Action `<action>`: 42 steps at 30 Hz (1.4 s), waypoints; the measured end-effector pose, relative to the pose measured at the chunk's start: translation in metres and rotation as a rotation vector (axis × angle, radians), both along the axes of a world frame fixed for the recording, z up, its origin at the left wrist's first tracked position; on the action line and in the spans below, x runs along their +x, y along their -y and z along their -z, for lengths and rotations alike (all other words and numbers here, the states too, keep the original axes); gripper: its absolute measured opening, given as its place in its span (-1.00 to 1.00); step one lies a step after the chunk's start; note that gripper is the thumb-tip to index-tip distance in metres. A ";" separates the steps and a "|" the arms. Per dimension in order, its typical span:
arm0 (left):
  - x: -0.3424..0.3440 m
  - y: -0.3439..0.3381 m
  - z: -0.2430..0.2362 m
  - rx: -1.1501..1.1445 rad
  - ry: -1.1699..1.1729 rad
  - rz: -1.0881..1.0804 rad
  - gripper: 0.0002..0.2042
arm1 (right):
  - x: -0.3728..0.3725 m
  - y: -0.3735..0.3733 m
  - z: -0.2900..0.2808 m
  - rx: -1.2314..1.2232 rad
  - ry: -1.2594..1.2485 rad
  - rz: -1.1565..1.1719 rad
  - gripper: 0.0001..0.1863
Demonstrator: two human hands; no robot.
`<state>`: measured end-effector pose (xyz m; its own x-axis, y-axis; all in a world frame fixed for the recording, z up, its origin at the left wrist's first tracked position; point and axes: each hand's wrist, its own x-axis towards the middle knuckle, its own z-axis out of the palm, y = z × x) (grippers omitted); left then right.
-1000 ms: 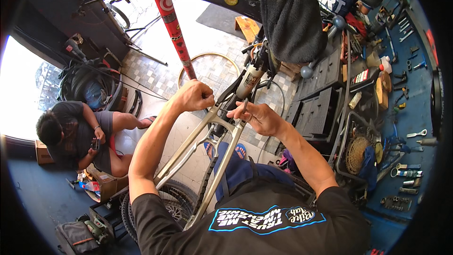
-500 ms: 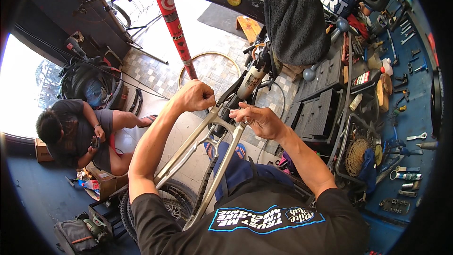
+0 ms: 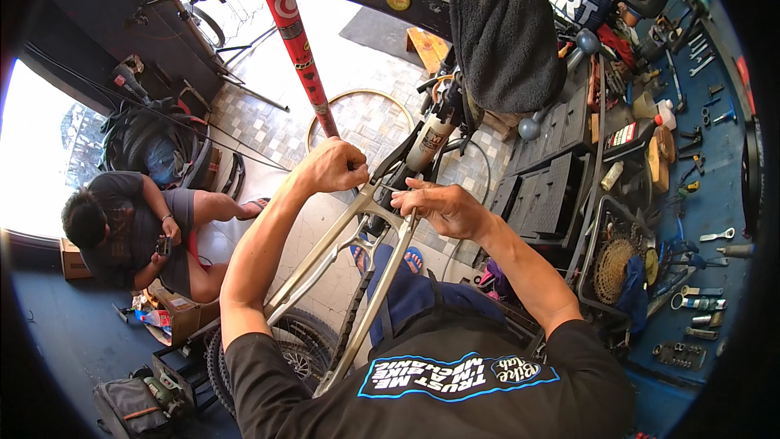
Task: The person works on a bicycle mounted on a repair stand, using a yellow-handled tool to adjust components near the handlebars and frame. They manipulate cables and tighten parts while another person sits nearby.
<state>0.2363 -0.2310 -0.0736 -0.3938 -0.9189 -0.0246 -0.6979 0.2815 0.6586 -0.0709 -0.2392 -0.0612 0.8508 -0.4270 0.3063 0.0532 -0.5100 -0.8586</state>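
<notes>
A bicycle frame with a beige-grey rear triangle (image 3: 318, 242) stretches in front of me, its two arms joined by a bridge. My left hand (image 3: 333, 165) is closed in a fist just above the left end of that bridge; whatever it grips is hidden. Close by on the right, my right hand (image 3: 443, 208) has its thumb and fingers bent together at the upper end of the right arm. Anything between those fingers is too small to make out. Beyond both hands sits a pale cylindrical shock (image 3: 431, 143).
A red pole (image 3: 301, 53) and a dark towel (image 3: 505, 41) are at the top. Black drawers (image 3: 546, 195) and a blue tool board (image 3: 691, 276) line the right. At left, a seated person (image 3: 134, 232) holds a phone. A tyred wheel (image 3: 305, 345) is low beside me.
My right hand has shifted slightly left and its fingers have drawn closer together. My left hand stays almost in place, still closed.
</notes>
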 end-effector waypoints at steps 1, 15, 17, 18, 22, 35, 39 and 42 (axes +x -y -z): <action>0.000 -0.001 -0.002 0.004 0.001 0.000 -0.78 | 0.000 0.000 -0.001 -0.009 -0.001 -0.009 -0.76; -0.001 -0.003 -0.004 0.012 0.021 -0.032 -0.79 | 0.003 -0.018 -0.005 -0.231 -0.112 0.127 -0.68; -0.001 0.000 -0.004 0.008 0.032 -0.019 -0.79 | 0.007 -0.020 -0.006 -0.203 -0.101 0.101 -0.70; -0.002 0.001 -0.004 0.014 0.041 -0.011 -0.79 | 0.007 -0.020 -0.006 -0.189 -0.095 0.087 -0.71; -0.004 -0.003 -0.011 0.003 0.033 -0.038 -0.80 | 0.001 -0.030 -0.036 0.147 0.054 0.181 -0.69; 0.000 0.000 0.001 -0.032 -0.038 -0.003 -0.77 | -0.075 -0.053 -0.038 -0.131 -0.349 0.398 -0.69; -0.001 0.001 -0.001 -0.032 -0.035 -0.007 -0.79 | -0.064 -0.045 -0.029 -0.573 -0.445 0.404 -0.76; -0.005 -0.002 -0.001 -0.074 -0.118 -0.033 -0.73 | -0.057 -0.038 -0.025 -0.623 -0.428 0.384 -0.77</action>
<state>0.2313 -0.2295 -0.0729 -0.3595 -0.9290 0.0881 -0.6265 0.3102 0.7150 -0.1281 -0.2010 -0.0363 0.7772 -0.5702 0.2660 -0.4864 -0.8127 -0.3209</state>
